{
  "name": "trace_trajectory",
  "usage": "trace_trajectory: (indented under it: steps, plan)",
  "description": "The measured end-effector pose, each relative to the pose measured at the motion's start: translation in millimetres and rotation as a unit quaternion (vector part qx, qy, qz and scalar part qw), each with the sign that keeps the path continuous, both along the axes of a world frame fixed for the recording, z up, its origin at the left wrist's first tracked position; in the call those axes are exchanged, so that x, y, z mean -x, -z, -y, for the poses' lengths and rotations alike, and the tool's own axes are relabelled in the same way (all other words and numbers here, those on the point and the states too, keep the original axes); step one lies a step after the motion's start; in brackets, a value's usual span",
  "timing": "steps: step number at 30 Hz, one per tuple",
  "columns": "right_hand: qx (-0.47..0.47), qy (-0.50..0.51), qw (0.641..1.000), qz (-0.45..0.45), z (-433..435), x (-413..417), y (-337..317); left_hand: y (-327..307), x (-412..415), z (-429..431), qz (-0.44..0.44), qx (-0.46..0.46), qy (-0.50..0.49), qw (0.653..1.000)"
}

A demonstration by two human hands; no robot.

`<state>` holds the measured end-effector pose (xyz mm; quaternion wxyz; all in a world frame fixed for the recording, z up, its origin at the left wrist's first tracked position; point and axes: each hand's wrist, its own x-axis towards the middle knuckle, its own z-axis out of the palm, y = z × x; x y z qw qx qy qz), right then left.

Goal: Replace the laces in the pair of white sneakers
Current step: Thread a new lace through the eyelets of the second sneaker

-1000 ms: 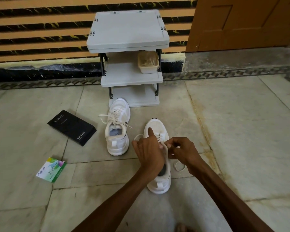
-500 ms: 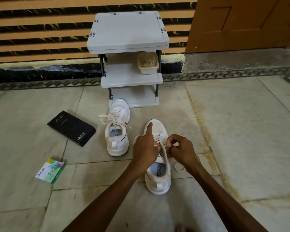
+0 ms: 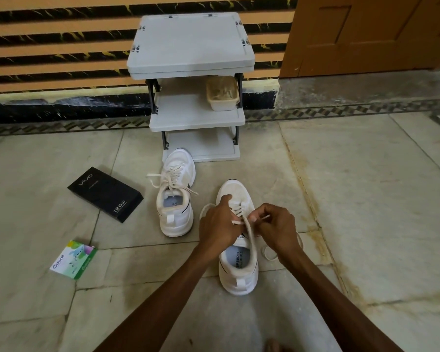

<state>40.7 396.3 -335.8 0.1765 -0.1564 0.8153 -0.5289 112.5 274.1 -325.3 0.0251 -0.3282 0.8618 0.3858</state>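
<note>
Both white sneakers stand on the floor (image 3: pixel 366 199), toes pointing away toward the far wall. The far sneaker (image 3: pixel 176 221) sits to the left, just in front of a grey shelf rack (image 3: pixel 191 44). Its own laces are threaded but untied, with the ends spilling to either side.

The work is on the near sneaker (image 3: pixel 238 282), which sits directly between the person's forearms. The left hand (image 3: pixel 217 226) is curled against the left side of its upper with the thumb stretched forward onto the lacing. This probably steadies the shoe and keeps the eyelet row from shifting. The right hand (image 3: pixel 277 228) is closed in a pinch on the lace (image 3: pixel 250 233), with a short tip poking out to the right of the fingertips. One strand runs from that pinch back over the shoe's opening, and slack loops lie on the floor to the right of the heel. The lace looks to be held close to its end so the tip can be aimed into an eyelet.

Only the front eyelets appear crossed, so the threading seems to be partway up this shoe. I cannot tell which eyelet comes next.

A black box (image 3: pixel 104 194) and a green packet (image 3: pixel 74 259) lie well off to the left. A small tub (image 3: pixel 222 96) rests on the rack's middle shelf.
</note>
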Motion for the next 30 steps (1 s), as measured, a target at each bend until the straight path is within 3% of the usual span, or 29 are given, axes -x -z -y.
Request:
trace_trajectory:
  steps: [3,6,8,9,11,12,14,17,19,22,24,30]
  plan:
    - [0.095,0.057,0.994,-0.027,5,14,-33,3,-2,-1,0.007,0.025,0.03,0.999]
    - [0.337,0.073,0.937,0.053,4,39,-79,6,1,1,0.01,0.029,0.045,0.999]
    - [0.371,0.047,0.922,0.095,1,46,-93,6,2,0,0.008,0.065,0.059,0.996]
    - [0.315,0.032,0.944,0.095,1,44,-91,7,0,-3,-0.003,0.087,0.052,0.995]
    - [0.065,-0.027,0.997,0.03,1,34,-71,8,-5,-10,-0.045,0.135,0.014,0.99]
    - [-0.094,-0.084,0.992,-0.02,1,28,-56,9,-7,-14,-0.067,0.173,-0.001,0.983]
    - [-0.306,-0.184,0.93,-0.084,-1,18,-29,14,-9,-13,-0.091,0.25,-0.008,0.964]
    - [-0.343,-0.194,0.912,-0.114,-2,13,-16,20,-9,1,-0.069,0.266,0.029,0.961]
    - [-0.284,-0.198,0.932,-0.109,0,15,-18,23,-9,11,-0.03,0.249,0.063,0.966]
    - [-0.076,-0.143,0.986,0.046,4,19,-43,27,-9,17,-0.014,0.192,0.066,0.979]
    - [0.044,-0.138,0.984,0.105,5,23,-70,28,-9,17,-0.018,0.189,0.062,0.98]
    - [0.25,-0.214,0.937,0.113,11,19,-144,28,-7,15,0.001,0.177,0.056,0.983]
